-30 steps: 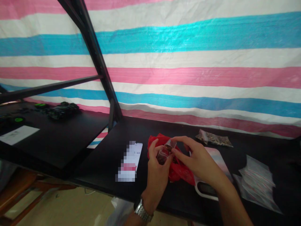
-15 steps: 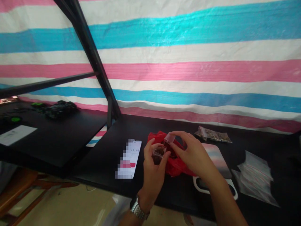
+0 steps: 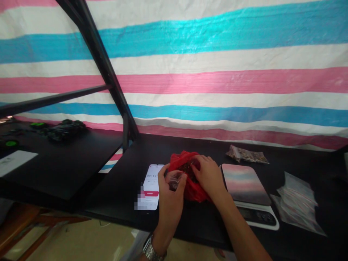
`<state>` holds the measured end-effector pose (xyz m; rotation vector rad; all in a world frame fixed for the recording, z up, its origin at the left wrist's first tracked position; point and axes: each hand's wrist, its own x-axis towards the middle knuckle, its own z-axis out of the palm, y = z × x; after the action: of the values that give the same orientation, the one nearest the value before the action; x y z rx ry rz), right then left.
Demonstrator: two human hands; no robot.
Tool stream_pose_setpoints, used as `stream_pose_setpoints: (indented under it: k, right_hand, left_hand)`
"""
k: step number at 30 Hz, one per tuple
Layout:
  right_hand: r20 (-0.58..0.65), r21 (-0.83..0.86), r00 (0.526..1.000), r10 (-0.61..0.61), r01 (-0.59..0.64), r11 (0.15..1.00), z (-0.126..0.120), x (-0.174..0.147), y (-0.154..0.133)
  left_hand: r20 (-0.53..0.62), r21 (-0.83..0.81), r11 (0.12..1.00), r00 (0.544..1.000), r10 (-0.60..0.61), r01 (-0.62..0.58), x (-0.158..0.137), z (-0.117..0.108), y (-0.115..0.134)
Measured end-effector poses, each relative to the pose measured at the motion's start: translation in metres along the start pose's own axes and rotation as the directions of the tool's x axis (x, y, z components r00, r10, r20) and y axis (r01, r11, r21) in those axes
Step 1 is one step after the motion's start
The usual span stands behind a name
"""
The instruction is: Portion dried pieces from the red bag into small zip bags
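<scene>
— Holding what, at the table (image 3: 123,181)?

— Gripping a pouch (image 3: 174,182) in the left hand (image 3: 170,190), between thumb and bent fingers.

— Placed where?

— Held up at the left edge of the red bag (image 3: 197,193), just beside its open mouth. Cannot tell whether touching.

— Clear or dark, that pouch?

— Clear plastic, looking dark lower down. Too small to make out more.

— And with the right hand (image 3: 208,174)?

— Bent into the mouth of the red bag, fingertips down among brown bits (image 3: 187,167). Cannot tell whether pinching any, with the fingertips partly hidden.

— Farther right?

— Near the right forearm, a scale (image 3: 244,183) with a shiny plate and a dark panel along the near edge, partly covered by that arm. Just behind, flat on the table, a filled bag (image 3: 248,154) of brownish pieces. Beyond the scale, a loose pile of clear bags (image 3: 297,203).

— On the other side?

— Close by the left hand, a phone (image 3: 150,183), face up and lit, showing 00:13, partly pixelated and overlapped by the fingers. On the left wrist, a metal watch (image 3: 152,249).

— And in back?

— Behind everything, a striped tarp (image 3: 203,83) in pink, white and blue, crossed at left by a dark frame (image 3: 100,61).
</scene>
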<state>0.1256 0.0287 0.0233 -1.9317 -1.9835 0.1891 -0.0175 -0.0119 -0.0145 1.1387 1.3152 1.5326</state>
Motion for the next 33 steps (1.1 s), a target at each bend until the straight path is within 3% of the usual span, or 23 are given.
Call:
stream_pose_setpoints:
  k: [5,16,23,26,31,33]
  right_hand:
    - [-0.049,0.064,0.999,0.007,-0.004,0.998,0.007,0.008,-0.001]
    - [0.063,0.341,0.990,-0.123,0.094,0.935,0.010,0.019,0.001]
    - [0.184,0.583,0.981,-0.063,-0.058,0.811,0.001,0.017,0.014]
    - [0.212,0.560,0.970,-0.118,-0.021,0.828,-0.003,0.013,0.014]
    - [0.094,0.350,0.990,-0.109,0.070,0.934,-0.005,0.004,0.004]
    - [0.106,0.402,0.988,-0.110,0.058,0.914,-0.004,0.002,0.002]
  left_hand:
    - [-0.010,-0.093,0.994,0.999,-0.053,0.052,0.012,0.001,-0.004]
    - [-0.013,-0.094,0.993,0.997,-0.071,0.069,0.018,0.003,-0.009]
    - [-0.021,-0.111,0.991,0.997,-0.074,0.071,0.022,0.001,-0.005]
    - [-0.035,-0.087,0.994,0.997,-0.065,0.062,0.022,0.002,-0.003]
    - [-0.034,-0.075,0.995,0.997,-0.066,0.064,0.020,0.004,0.000]
    - [-0.043,-0.080,0.995,0.997,-0.065,0.061,0.020,0.004,0.001]
